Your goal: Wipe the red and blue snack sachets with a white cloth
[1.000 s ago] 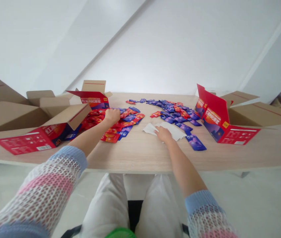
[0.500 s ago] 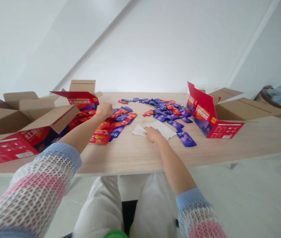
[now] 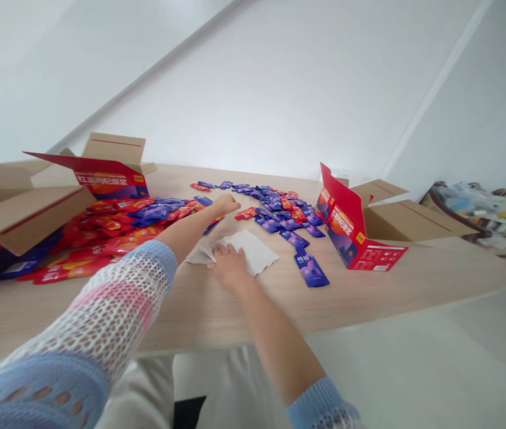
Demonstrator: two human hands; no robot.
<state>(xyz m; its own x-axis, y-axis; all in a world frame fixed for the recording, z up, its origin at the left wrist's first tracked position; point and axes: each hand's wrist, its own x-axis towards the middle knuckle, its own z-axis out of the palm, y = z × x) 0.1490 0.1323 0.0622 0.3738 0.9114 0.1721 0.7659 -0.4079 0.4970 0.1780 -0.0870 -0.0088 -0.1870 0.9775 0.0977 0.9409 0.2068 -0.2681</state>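
My left hand (image 3: pixel 227 204) is a closed fist, reaching over the middle of the table beside a red sachet (image 3: pixel 246 213); whatever is inside the fist is hidden. My right hand (image 3: pixel 230 266) lies with fingers spread on a white sheet of cloth or paper (image 3: pixel 255 247), pressing it to the tabletop. Left of my hands is a heap of red sachets (image 3: pixel 116 241) with purple ones (image 3: pixel 155 213) among them. Beyond the sheet, more purple sachets (image 3: pixel 275 205) are scattered with some red. One purple sachet (image 3: pixel 311 271) lies right of the sheet.
Open red cartons stand on the wooden table (image 3: pixel 253 316): one at back left (image 3: pixel 110 182), one at near left (image 3: pixel 34 208), one on the right (image 3: pixel 346 232). A white wall is behind. At far right, a container (image 3: pixel 480 208) holds plastic bags and other items.
The view has turned right. My left hand has moved right and away from the heap, to the far side of the sheet. My right hand and the sheet have shifted slightly left.
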